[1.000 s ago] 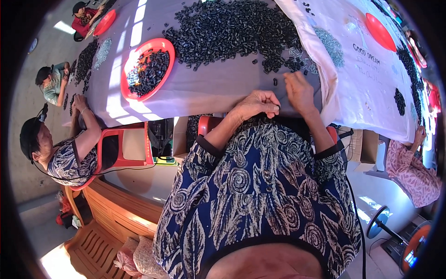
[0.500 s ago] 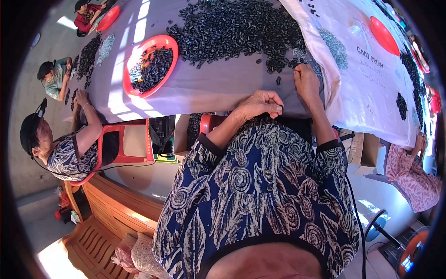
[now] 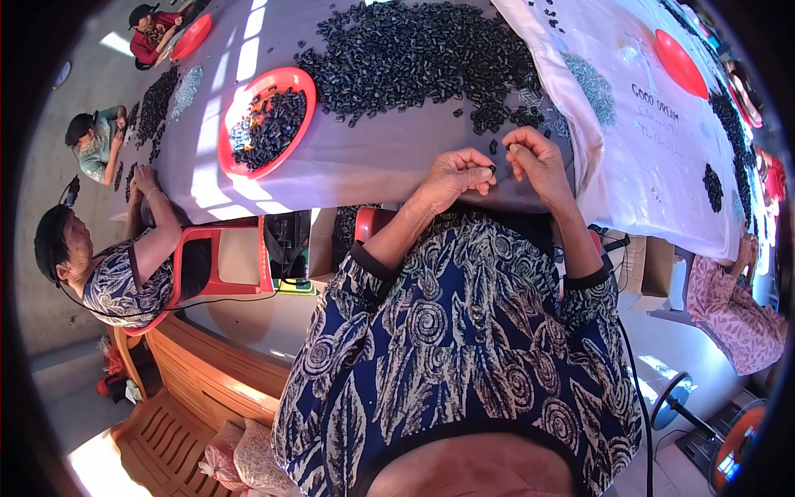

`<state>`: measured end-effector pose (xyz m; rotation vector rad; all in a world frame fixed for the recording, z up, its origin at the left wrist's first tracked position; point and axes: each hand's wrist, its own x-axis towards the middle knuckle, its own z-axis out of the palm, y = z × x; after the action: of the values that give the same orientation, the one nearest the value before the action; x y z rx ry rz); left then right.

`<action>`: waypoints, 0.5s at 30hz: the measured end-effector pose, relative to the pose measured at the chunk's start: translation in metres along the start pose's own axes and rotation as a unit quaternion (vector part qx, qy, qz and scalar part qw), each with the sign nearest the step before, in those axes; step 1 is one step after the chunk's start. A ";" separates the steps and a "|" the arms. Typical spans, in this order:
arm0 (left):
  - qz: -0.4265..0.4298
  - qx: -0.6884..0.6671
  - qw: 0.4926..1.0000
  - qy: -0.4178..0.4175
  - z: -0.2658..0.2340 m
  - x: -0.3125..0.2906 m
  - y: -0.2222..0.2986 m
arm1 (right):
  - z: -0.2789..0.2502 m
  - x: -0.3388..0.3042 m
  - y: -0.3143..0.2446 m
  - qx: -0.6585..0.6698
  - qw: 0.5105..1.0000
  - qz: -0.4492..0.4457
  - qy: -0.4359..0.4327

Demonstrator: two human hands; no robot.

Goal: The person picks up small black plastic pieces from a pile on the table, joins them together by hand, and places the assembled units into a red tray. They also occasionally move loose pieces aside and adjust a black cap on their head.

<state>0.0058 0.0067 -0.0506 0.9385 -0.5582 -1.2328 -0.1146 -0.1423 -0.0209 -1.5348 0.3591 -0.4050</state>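
Between the thumb and fingertips of my left hand, closed in a pinch, is a small black plastic piece. Just right of it is my right hand, its thumb and fingertips also pinched; whatever they hold is too small to make out. The two hands are close together but apart, over the table's near edge. A lone black piece lies between and beyond them. Farther off spreads a large heap of black pieces. Small clear pieces lie past my right hand.
A red basin with black pieces stands on the cloth-covered table to the left. Another red basin and clear pieces lie on the white cloth at right. Co-workers sit along both sides; a red chair stands at left.
My right hand has come left and nearer from beside the clear pieces, toward my left hand. My left hand has risen slightly, still pinching the black piece.
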 end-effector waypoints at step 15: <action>0.052 0.080 0.995 0.041 0.005 -0.001 -0.002 | 0.010 -0.009 -0.014 -0.070 0.993 0.071 -0.057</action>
<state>0.0006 0.0062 -0.0502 1.0767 -0.6402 -1.0624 -0.1181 -0.1292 -0.0067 -1.6503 0.4114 -0.1835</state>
